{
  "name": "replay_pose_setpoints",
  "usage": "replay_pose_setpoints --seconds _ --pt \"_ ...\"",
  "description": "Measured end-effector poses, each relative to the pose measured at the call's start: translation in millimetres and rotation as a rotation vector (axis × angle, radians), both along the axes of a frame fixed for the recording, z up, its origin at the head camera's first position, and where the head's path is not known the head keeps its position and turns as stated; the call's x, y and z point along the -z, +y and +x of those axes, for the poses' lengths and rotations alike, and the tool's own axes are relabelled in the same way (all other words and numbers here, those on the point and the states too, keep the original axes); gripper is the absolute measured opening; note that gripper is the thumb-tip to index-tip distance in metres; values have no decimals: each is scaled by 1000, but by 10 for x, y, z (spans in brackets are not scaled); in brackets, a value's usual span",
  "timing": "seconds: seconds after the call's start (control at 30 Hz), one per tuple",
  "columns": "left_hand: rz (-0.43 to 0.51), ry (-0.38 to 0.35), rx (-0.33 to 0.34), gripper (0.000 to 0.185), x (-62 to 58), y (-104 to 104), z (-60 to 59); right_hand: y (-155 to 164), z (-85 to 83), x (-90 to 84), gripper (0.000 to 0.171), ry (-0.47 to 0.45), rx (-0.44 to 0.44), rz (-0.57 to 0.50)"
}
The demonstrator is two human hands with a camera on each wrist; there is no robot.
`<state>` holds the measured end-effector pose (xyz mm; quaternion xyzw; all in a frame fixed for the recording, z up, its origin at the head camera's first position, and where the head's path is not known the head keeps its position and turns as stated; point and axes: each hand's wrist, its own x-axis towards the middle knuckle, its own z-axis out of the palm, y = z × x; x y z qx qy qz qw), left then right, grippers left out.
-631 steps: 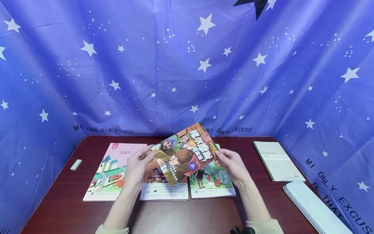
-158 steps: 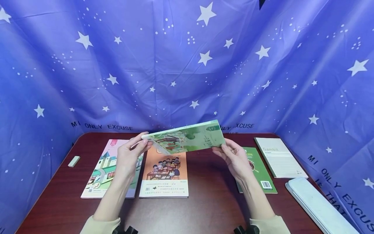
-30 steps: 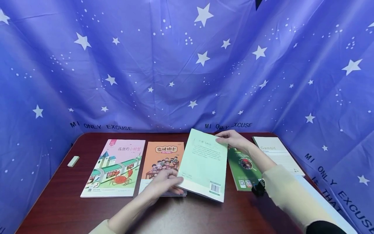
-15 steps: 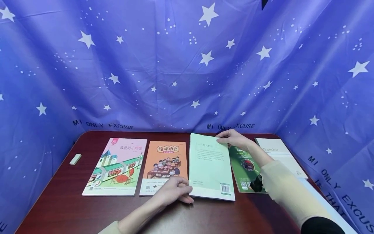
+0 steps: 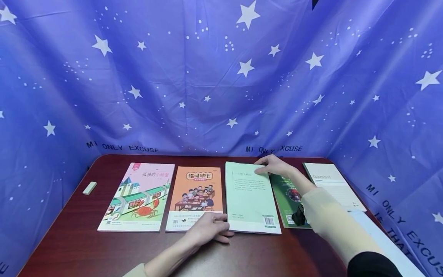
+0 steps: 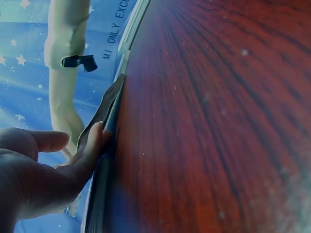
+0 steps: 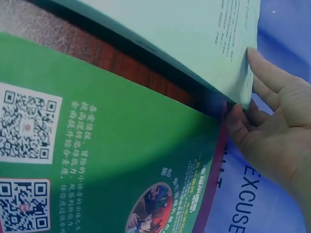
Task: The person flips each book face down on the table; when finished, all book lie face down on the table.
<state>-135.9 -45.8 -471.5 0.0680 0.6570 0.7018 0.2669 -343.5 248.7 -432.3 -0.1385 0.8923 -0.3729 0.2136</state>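
Note:
A pale green book point(image 5: 250, 200), its back cover with barcode facing up, lies on the dark red table right of the orange book point(image 5: 194, 192). At its top right corner, my right hand point(image 5: 277, 169) pinches the cover between thumb and fingers. In the right wrist view that corner of the pale green book point(image 7: 194, 34) is raised a little. My left hand point(image 5: 209, 229) is at the lower left corner, fingers extended against the book's edge. In the left wrist view the left hand's point(image 6: 43, 170) thumb stands apart from its fingertips, which touch the edge near the tabletop.
A pink book point(image 5: 138, 200) with a crab lies left, beside a white eraser point(image 5: 90, 188). Right of the pale green book are a dark green book point(image 5: 285, 196), partly behind my right arm, a Gambit notebook point(image 5: 332, 184) and a light blue case point(image 5: 384, 234).
The pale green book, earlier held up and tilted, has come down onto the table, back cover up, and straightened beside the orange book. The left fingers have loosened from its corner.

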Motion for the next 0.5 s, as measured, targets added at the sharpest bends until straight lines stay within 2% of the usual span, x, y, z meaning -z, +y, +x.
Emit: replay_pose_setpoints --seconds 0.2,0.5 --pt "7 -20 -27 55 16 -4 13 0 -5 63 47 31 -12 60" --pt "10 -54 -46 55 -45 -22 46 -26 4 68 47 91 -41 148"
